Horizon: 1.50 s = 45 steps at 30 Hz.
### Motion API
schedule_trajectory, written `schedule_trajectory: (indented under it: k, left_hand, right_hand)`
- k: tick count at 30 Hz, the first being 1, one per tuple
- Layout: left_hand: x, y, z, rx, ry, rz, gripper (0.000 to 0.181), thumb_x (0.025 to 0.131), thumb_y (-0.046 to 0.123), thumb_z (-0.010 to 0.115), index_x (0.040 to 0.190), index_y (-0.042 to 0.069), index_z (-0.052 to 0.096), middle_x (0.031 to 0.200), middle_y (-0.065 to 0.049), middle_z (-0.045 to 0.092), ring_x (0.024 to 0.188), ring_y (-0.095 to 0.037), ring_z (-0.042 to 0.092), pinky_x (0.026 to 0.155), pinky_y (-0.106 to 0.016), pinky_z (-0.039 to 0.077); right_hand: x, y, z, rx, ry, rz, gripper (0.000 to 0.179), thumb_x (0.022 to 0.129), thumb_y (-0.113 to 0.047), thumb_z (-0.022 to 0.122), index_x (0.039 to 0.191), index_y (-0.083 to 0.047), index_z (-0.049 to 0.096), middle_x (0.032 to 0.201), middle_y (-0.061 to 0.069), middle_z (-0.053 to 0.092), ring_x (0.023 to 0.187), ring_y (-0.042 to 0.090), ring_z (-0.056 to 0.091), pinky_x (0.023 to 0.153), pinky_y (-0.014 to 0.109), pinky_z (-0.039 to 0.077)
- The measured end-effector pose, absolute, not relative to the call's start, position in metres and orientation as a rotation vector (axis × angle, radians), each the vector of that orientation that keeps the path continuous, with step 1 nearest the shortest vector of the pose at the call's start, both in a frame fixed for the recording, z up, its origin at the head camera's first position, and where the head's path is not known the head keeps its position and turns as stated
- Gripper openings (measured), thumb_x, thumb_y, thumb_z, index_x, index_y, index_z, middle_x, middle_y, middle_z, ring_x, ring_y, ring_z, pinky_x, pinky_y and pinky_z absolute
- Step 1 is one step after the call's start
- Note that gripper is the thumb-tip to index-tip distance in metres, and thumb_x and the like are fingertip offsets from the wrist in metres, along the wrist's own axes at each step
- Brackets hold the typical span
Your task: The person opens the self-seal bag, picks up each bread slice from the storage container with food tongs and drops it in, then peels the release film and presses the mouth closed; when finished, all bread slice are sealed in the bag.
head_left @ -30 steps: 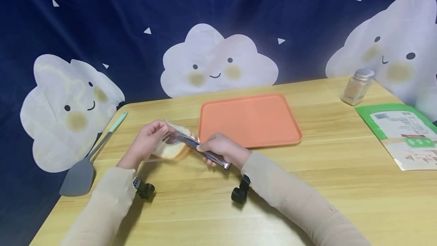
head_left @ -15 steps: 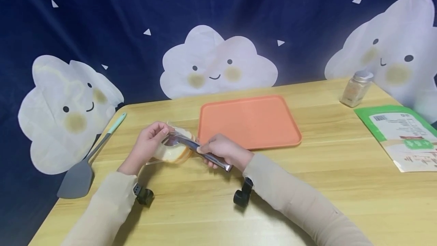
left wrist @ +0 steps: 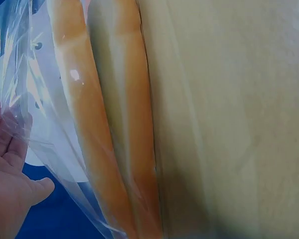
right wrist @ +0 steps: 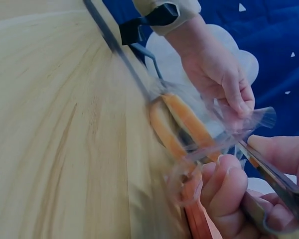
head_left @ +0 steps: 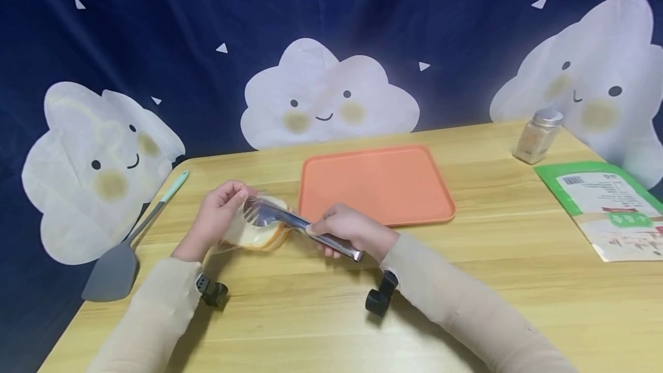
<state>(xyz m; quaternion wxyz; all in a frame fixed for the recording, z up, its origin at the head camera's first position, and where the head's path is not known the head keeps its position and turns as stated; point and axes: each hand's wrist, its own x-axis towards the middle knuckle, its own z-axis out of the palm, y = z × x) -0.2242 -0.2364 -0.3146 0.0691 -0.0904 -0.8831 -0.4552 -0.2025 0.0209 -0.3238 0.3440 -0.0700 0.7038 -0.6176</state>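
Observation:
My left hand (head_left: 220, 212) pinches the edge of a clear plastic bag (left wrist: 15, 99). Inside the bag are two slices of bread (head_left: 248, 235), whose brown crusts (left wrist: 137, 114) stand side by side in the left wrist view. My right hand (head_left: 352, 226) grips metal tongs (head_left: 295, 221) by the handle. The slotted head of the tongs lies over the white face of the bread, close to my left fingertips. Whether that head is inside the bag or touches the bread, I cannot tell. In the right wrist view, crumpled plastic (right wrist: 254, 119) surrounds the tips.
An orange tray (head_left: 373, 183) lies just beyond the right hand. A grey spatula (head_left: 113, 272) with a mint handle is at the table's left edge. At the right stand a glass jar (head_left: 538, 137) and a flat green-and-white package (head_left: 616, 212).
My right hand has shifted slightly to the right and toward me with the tongs. Their slotted head now shows more fully over the bread. The left hand keeps its hold on the bag.

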Motion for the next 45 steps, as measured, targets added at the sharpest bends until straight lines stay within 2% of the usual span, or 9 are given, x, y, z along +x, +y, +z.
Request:
schedule_trajectory:
  k: [5, 12, 19, 30, 34, 39, 45]
  left_hand:
    - [-0.223, -0.239, -0.315, -0.279, -2.634, -1.365, 0.027, 0.097, 0.021, 0.048, 0.093, -0.003, 0.057, 0.108, -0.020, 0.064, 0.094, -0.006, 0.056, 0.077, -0.014, 0.042]
    - [-0.223, -0.240, -0.317, -0.300, -2.602, -1.376, 0.026, 0.097, 0.018, 0.048, 0.092, -0.007, 0.055, 0.109, -0.022, 0.064, 0.092, 0.007, 0.052, 0.078, -0.012, 0.040]
    - [-0.223, -0.237, -0.318, -0.287, -2.595, -1.392, 0.025, 0.096, 0.017, 0.049, 0.093, -0.007, 0.056, 0.107, -0.022, 0.064, 0.090, 0.005, 0.053, 0.079, -0.013, 0.040]
    - [-0.222, -0.233, -0.322, -0.335, -2.597, -1.449, 0.027, 0.096, 0.018, 0.051, 0.094, -0.008, 0.057, 0.109, -0.023, 0.063, 0.094, 0.004, 0.053, 0.082, -0.012, 0.039]
    - [-0.222, -0.232, -0.323, -0.345, -2.615, -1.432, 0.028, 0.095, 0.020, 0.053, 0.096, -0.007, 0.059, 0.109, -0.020, 0.063, 0.095, 0.004, 0.052, 0.089, -0.019, 0.038]
    - [-0.221, -0.234, -0.323, -0.437, -2.630, -1.384, 0.021, 0.092, 0.015, 0.057, 0.096, -0.005, 0.064, 0.108, -0.017, 0.065, 0.098, 0.006, 0.052, 0.102, -0.039, 0.033]
    - [-0.218, -0.236, -0.324, -0.530, -2.671, -1.317, 0.015, 0.090, 0.014, 0.060, 0.093, 0.001, 0.066, 0.109, -0.012, 0.066, 0.103, 0.000, 0.054, 0.104, -0.042, 0.032]
  right_hand:
    - [-0.199, 0.032, -0.327, -0.211, 1.860, -1.590, 0.024, 0.090, -0.011, 0.056, 0.100, 0.011, 0.056, 0.064, 0.011, 0.057, 0.045, 0.012, 0.049, 0.040, 0.021, 0.043]
    - [-0.194, 0.050, -0.329, -0.220, 1.882, -1.574, 0.023, 0.089, -0.011, 0.057, 0.099, 0.010, 0.058, 0.066, 0.011, 0.058, 0.046, 0.012, 0.050, 0.042, 0.021, 0.044]
    - [-0.186, 0.076, -0.329, -0.236, 1.843, -1.590, 0.025, 0.089, -0.012, 0.056, 0.099, 0.011, 0.056, 0.066, 0.009, 0.057, 0.047, 0.010, 0.050, 0.043, 0.019, 0.043]
    - [-0.184, 0.124, -0.322, -0.289, 1.834, -1.604, 0.021, 0.089, -0.014, 0.056, 0.092, 0.007, 0.054, 0.071, 0.011, 0.060, 0.049, 0.010, 0.053, 0.044, 0.019, 0.044]
    - [-0.188, 0.141, -0.318, -0.309, 1.837, -1.623, 0.025, 0.090, -0.015, 0.053, 0.097, 0.009, 0.051, 0.075, 0.012, 0.061, 0.052, 0.010, 0.055, 0.046, 0.019, 0.046]
    - [-0.197, 0.172, -0.313, -0.332, 1.853, -1.717, 0.026, 0.094, -0.015, 0.049, 0.102, 0.009, 0.048, 0.078, 0.009, 0.063, 0.057, 0.008, 0.057, 0.049, 0.019, 0.049]
    - [-0.202, 0.216, -0.311, -0.275, 1.874, -1.874, 0.018, 0.097, -0.015, 0.046, 0.097, -0.004, 0.060, 0.078, 0.005, 0.066, 0.061, 0.008, 0.060, 0.053, 0.019, 0.050]
